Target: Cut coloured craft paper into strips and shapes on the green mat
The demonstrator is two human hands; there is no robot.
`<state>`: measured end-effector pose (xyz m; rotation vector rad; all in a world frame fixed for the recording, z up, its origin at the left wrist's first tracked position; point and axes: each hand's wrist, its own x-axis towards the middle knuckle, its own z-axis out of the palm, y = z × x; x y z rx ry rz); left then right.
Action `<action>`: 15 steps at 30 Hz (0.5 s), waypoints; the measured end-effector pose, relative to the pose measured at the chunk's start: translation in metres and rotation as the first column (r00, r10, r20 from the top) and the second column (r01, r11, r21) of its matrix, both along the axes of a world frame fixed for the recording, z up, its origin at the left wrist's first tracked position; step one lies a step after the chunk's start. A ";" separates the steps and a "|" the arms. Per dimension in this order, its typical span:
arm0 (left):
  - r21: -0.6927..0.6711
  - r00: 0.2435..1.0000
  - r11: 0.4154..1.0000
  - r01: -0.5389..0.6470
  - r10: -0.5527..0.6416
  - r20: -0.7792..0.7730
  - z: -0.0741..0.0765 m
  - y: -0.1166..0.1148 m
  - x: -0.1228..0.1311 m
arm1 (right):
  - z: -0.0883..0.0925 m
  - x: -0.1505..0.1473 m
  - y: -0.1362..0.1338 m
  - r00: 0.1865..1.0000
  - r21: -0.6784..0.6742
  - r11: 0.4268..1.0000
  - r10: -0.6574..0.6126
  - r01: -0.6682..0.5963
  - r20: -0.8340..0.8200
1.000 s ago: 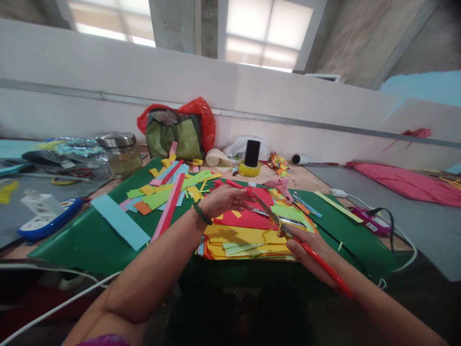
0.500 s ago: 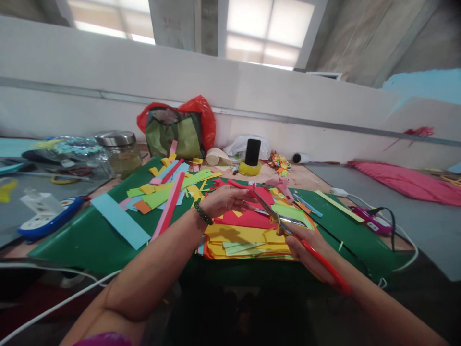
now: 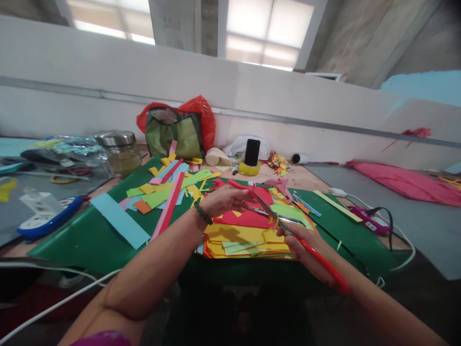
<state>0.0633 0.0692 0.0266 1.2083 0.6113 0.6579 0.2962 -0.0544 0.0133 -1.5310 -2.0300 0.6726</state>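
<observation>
My left hand, with a green bead bracelet on its wrist, is closed on a piece of red paper above the paper pile. Red-handled scissors are in my right hand, its fingers wrapped round them. Their blades reach up and left toward my left fingers, touching or close to the red paper. A small yellow bit shows near the scissors' pivot. Below both hands lie red sheets and a stack of yellow sheets.
Coloured strips and a light blue strip cover the green mat. Behind stand a glass jar, a green bag and a phone by yellow tape. Power strips flank the mat.
The scissor blades have shifted slightly near the pivot, and the small yellow bit there has changed shape. My hands have hardly moved, and the view has shifted very slightly.
</observation>
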 end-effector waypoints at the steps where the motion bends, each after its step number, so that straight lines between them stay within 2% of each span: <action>1: -0.004 1.000 1.000 -0.003 0.003 0.002 0.000 0.000 0.000 | 0.000 0.000 0.000 1.000 0.003 1.000 0.004 -0.004 0.006; 5: -0.006 1.000 1.000 0.005 -0.005 0.008 0.001 0.000 -0.001 | 0.000 0.005 0.004 0.999 0.065 0.998 -0.014 0.011 0.052; 8: -0.001 0.999 1.000 -0.030 0.030 0.012 0.002 0.001 -0.003 | 0.006 0.027 0.016 0.966 0.176 0.972 -0.186 0.155 0.177; 10: 0.005 0.997 0.997 -0.073 0.073 0.010 0.003 0.002 -0.003 | 0.013 0.049 0.029 0.878 0.226 0.931 -0.350 0.287 0.327; 11: 0.012 0.996 0.996 -0.090 0.090 0.007 0.002 0.002 -0.003 | 0.017 0.061 0.036 0.815 0.217 0.919 -0.393 0.330 0.427; 13: 0.038 0.994 0.994 -0.107 0.107 0.001 0.002 0.003 -0.003 | 0.020 0.083 0.050 0.669 0.153 0.907 -0.396 0.392 0.629; 15: 0.077 0.994 0.991 -0.109 0.109 -0.002 0.000 0.004 -0.003 | 0.018 0.101 0.062 0.621 0.127 0.897 -0.389 0.423 0.680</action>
